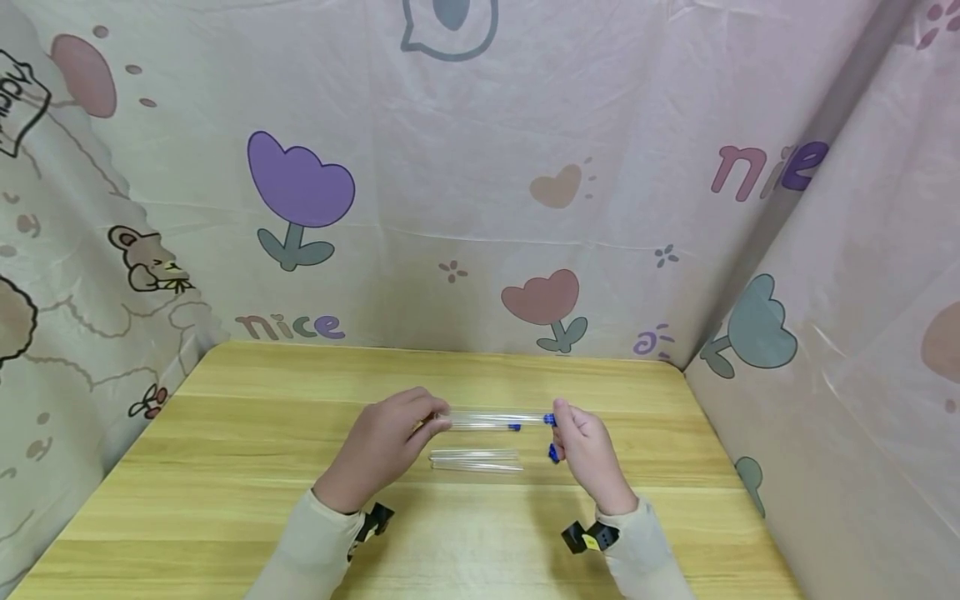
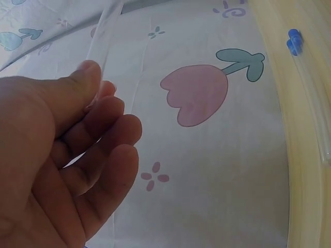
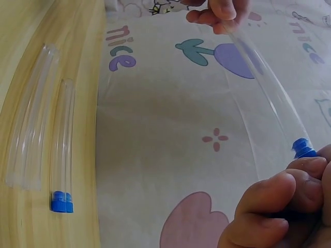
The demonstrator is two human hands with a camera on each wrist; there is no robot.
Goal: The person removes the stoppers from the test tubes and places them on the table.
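Between my hands a clear plastic test tube [image 1: 498, 418] is held level above the table. My left hand [image 1: 393, 437] pinches its left end between thumb and fingers. At the other end, my right hand [image 1: 588, 446] pinches a blue stopper [image 3: 302, 148], which sits at the tube's mouth; how deep it goes is hard to tell. More blue [image 1: 553, 453] shows under the curled right fingers, partly hidden by them. Past the hands on the table lie clear tubes with blue stoppers [image 3: 62, 201]. Several tubes without stoppers [image 1: 476, 460] lie side by side nearer to me.
The wooden table [image 1: 262, 467] reaches back to a printed cloth curtain [image 1: 420, 183], which also hangs along both sides. A black wrist camera [image 1: 375, 521] is strapped to the left wrist, another camera [image 1: 588, 537] to the right.
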